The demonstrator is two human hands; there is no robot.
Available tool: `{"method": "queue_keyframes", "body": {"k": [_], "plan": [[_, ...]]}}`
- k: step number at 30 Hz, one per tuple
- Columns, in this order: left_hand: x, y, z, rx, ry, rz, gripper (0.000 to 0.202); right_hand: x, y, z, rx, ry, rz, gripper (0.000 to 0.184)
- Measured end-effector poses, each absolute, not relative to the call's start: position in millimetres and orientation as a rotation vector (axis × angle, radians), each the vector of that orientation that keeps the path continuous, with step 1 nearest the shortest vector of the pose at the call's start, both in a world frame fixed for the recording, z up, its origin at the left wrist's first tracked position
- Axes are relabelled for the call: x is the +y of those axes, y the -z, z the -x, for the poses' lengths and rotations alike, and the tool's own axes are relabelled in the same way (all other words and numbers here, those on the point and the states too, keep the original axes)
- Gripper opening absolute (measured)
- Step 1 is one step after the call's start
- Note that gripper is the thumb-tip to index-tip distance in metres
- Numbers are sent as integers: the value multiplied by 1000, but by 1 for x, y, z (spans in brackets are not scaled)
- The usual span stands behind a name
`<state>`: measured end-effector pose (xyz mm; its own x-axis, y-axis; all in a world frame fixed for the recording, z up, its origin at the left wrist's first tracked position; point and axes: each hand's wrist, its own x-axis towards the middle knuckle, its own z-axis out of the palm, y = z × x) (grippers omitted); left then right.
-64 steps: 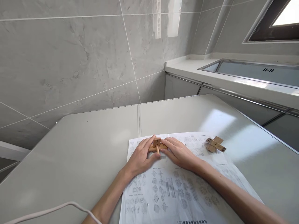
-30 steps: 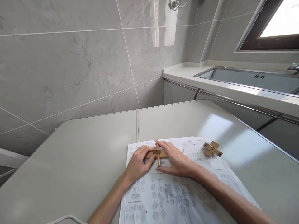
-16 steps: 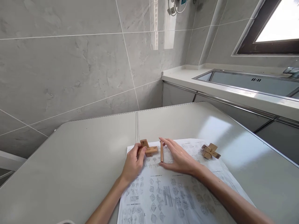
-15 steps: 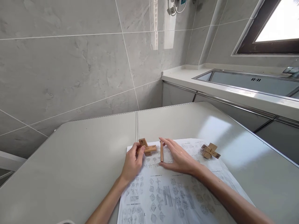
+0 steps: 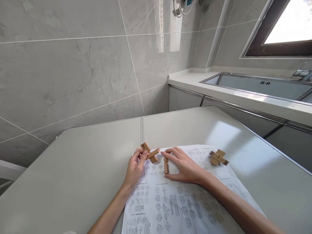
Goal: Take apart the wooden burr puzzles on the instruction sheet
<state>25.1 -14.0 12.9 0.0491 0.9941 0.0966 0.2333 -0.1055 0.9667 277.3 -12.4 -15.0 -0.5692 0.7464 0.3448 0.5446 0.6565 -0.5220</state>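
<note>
My left hand (image 5: 135,165) pinches a crossed assembly of wooden puzzle pieces (image 5: 152,153), with dark numbers on some ends. It is tilted just above the printed sheet (image 5: 165,191). To its right, my right hand (image 5: 184,164) grips a single notched wooden puzzle piece (image 5: 166,165) by its two ends, between thumb and fingers. That piece points toward and away from me, a small gap apart from the assembly. Farther right, a second crossed wooden puzzle (image 5: 218,157) with numbered ends lies on the sheet.
The sheet, covered in small diagrams, lies on a pale table (image 5: 97,169) with a seam (image 5: 142,130). A tiled wall (image 5: 73,74) stands behind. Back right are a counter with a sink (image 5: 253,84), a faucet (image 5: 302,74) and a window (image 5: 290,26).
My left hand has turned and tilted the assembly, shifting slightly left. My right hand has rolled the single piece so its notch shows, and moved it slightly lower.
</note>
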Motion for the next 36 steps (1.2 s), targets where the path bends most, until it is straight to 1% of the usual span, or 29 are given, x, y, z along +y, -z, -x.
{"method": "queue_keyframes", "body": {"k": [4, 9, 11, 15, 17, 20, 22, 23, 26, 28, 29, 31, 36], "plan": [[-15, -13, -26, 1233, -1160, -1308, 41, -13, 13, -277, -2342, -501, 989, 80], [-16, -8, -25, 1254, -1160, -1258, 45, -14, 11, -276, -2345, -500, 979, 73], [-17, -8, -25, 1209, -1114, -1279, 43, -14, 10, -275, -2346, -500, 981, 70], [-22, -17, -27, 1088, -1009, -1383, 36, -14, 10, -274, -2345, -488, 980, 57], [-24, -22, -30, 1049, -949, -1415, 35, -14, 9, -274, -2341, -481, 971, 56], [-25, -26, -33, 1043, -890, -1449, 35, -15, 9, -273, -2343, -486, 975, 58], [-26, -27, -34, 1034, -870, -1475, 37, -15, 10, -273, -2334, -514, 997, 65], [-26, -28, -35, 1026, -861, -1484, 37, -15, 10, -273, -2324, -535, 1010, 72], [-26, -28, -36, 1007, -838, -1506, 37, -16, 13, -273, -2273, -586, 1040, 101], [-27, -28, -36, 1000, -821, -1522, 37, -17, 14, -272, -2239, -583, 1039, 113], [-27, -27, -36, 994, -813, -1528, 37, -18, 15, -271, -2226, -574, 1033, 116], [-27, -27, -35, 985, -800, -1536, 37, -20, 14, -270, -2212, -556, 1007, 114], [-27, -23, -34, 961, -783, -1539, 34, -23, 8, -268, -2194, -508, 926, 98]]}}
